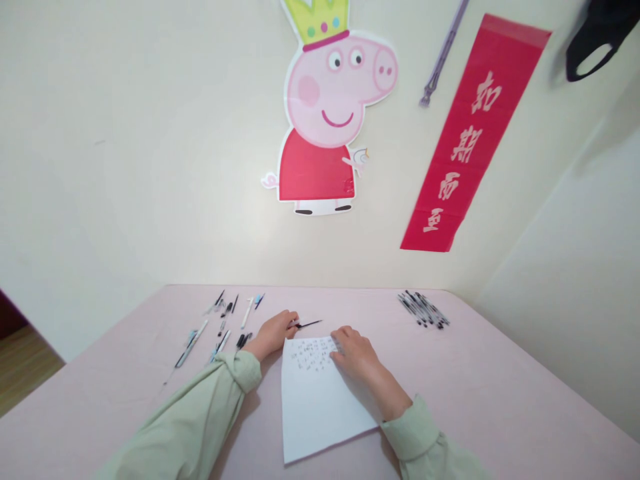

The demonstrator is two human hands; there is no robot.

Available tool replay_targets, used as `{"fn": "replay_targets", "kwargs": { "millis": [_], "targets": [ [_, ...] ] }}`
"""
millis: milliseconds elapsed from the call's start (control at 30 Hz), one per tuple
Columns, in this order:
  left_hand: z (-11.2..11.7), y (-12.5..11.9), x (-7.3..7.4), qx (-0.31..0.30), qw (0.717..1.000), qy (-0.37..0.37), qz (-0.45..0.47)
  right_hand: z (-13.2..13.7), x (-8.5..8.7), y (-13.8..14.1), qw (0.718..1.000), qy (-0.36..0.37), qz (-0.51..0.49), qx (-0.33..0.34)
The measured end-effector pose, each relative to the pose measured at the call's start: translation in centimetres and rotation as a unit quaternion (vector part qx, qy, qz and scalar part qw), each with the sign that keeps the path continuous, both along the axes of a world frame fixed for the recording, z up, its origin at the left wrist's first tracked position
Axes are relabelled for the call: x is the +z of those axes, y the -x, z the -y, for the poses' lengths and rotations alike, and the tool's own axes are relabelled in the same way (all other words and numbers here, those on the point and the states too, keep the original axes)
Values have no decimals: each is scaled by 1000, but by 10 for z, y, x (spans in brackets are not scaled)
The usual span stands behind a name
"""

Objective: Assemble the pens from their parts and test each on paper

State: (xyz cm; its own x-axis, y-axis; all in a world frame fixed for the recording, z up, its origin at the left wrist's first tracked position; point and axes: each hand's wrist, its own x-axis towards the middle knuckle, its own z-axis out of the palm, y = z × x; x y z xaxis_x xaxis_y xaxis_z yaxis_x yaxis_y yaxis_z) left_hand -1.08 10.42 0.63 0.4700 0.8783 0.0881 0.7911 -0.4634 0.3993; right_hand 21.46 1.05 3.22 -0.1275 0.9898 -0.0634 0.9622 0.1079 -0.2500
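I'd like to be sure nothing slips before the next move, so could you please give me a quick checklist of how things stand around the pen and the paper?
1. Left hand grips the pen: ok, fingers closed on its near end.
2. Right hand rests on the paper: ok, it lies on the upper right corner.
3. Paper flat on the table: ok, no lifted edge shows.
4. Room left on the paper: ok, only the top part bears marks.
5. Pen tip in working state: cannot tell, too small.
6. Pen bundle apart from the hands: ok, it lies far right.
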Motion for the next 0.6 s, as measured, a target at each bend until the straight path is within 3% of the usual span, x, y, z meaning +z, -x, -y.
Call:
{"fn": "replay_targets", "kwargs": {
  "millis": [233,600],
  "targets": [
    [-21,-7,7,12,998,53,13,11,18,7,997,63,33,5],
    [-23,-1,7,80,994,29,67,12,33,3,994,107,4,21]
  ]
}}
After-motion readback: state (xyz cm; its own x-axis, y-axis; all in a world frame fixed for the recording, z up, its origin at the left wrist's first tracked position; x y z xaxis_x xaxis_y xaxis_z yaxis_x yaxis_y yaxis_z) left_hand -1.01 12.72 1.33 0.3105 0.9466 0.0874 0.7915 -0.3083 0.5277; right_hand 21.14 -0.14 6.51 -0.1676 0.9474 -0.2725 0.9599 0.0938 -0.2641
